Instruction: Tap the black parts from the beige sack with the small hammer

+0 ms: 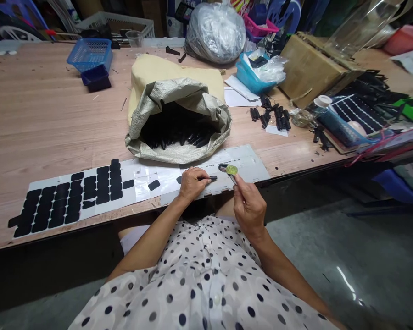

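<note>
My left hand (192, 183) rests at the table's front edge, fingers closed around a small black stick-like part (211, 178) lying on a white backing sheet (248, 167). To its right, my right hand (248, 206) pinches a thin tool whose yellow-green tip (231, 170) and dark end point toward that part. A second white sheet (141, 176) to the left carries several black rectangular pads (69, 199). Just behind my hands, an open woven sack (179, 121) holds many black parts.
A blue basket (89, 54) and dark tray (96, 78) stand at the back left. A tied plastic bag (215, 32), blue tub (253, 78), cardboard box (311, 64), loose black parts (271, 117) and sheets of strips (359, 112) crowd the right.
</note>
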Motion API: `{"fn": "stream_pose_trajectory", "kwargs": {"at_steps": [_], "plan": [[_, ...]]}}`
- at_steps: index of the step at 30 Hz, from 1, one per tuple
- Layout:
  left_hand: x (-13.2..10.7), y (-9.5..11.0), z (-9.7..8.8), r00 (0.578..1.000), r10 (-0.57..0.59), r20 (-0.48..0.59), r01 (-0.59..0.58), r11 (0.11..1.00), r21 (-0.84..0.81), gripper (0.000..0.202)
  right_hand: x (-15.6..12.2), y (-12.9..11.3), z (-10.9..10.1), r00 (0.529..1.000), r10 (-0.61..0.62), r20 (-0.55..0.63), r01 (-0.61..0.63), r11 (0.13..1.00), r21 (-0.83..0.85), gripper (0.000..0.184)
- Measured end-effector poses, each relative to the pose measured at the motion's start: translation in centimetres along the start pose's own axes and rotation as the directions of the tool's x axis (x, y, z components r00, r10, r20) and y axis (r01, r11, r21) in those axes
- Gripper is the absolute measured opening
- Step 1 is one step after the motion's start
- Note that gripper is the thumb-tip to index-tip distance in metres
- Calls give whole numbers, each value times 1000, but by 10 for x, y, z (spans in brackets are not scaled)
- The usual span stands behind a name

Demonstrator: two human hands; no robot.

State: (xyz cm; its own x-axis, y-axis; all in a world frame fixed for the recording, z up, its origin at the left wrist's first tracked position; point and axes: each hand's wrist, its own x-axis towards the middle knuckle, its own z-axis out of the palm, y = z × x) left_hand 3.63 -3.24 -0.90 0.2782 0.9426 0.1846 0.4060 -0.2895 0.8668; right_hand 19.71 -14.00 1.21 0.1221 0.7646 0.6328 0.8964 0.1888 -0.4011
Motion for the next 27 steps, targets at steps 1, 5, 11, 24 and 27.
{"fn": "stream_pose_trajectory", "kwargs": {"at_steps": [1,5,11,24,27], "plan": [[0,0,0,1000,3,-3,-3,1000,-2,18,-2,0,0,1000,-4,4,4,1000,-14,39],[0,-1,1,1000,18,-3,-18,1000,-10,19,-11,3,7,996,8,86,-1,997,-75,33],[-2,-3,0,1000,24,-4,-24,999,32,16,2,8,7,991,124,57,-125,992,19,35],[-7,-4,-3,999,17,-33,-13,993,117,21,-3,26,16,940,334,71,-341,927,156,35],[-7,-4,-3,999,20,-34,-16,992,126,20,-3,27,16,937,341,80,-350,922,164,35]]}}
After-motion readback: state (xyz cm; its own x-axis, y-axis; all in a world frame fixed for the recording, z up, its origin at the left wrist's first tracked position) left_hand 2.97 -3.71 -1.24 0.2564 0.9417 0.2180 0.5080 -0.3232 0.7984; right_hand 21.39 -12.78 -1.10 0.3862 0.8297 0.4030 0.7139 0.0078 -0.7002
